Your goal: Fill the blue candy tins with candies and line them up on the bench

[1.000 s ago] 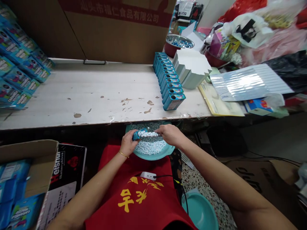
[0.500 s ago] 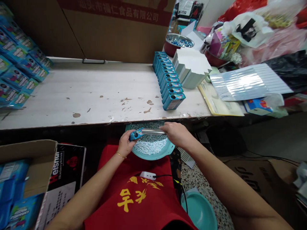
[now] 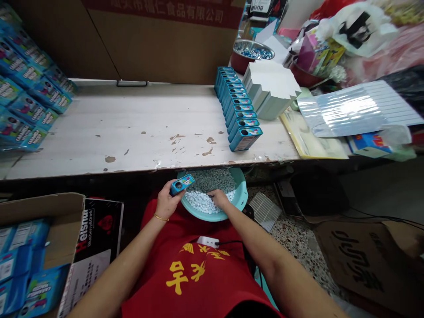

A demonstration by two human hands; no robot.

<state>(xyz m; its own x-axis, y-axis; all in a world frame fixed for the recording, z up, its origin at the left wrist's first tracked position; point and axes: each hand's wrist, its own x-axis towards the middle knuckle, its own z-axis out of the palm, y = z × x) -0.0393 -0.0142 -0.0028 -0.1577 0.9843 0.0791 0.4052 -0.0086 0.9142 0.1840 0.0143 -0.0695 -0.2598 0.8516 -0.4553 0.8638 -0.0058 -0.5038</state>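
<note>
My left hand [image 3: 165,201] is closed round a small blue tin [image 3: 181,184], held at the left rim of a teal bowl [image 3: 241,196] on my lap. The bowl is full of small pale blue-white candies [image 3: 208,187]. My right hand [image 3: 218,198] rests down in the candies, fingers curled among them; whether it holds any is hidden. A row of several identical blue tins [image 3: 238,110] stands on end on the worn white table [image 3: 132,128], right of centre.
Stacks of white card boxes [image 3: 271,88] sit behind the tin row, beside a metal bowl of wrapped sweets [image 3: 253,51]. Blue packets [image 3: 23,101] pile at the table's left. An open carton [image 3: 43,247] stands at my left. A large cardboard box [image 3: 159,39] blocks the back.
My right hand let go of the tin's silver end and dropped into the candies. The left hand kept the tin, now closed, and shifted slightly left.
</note>
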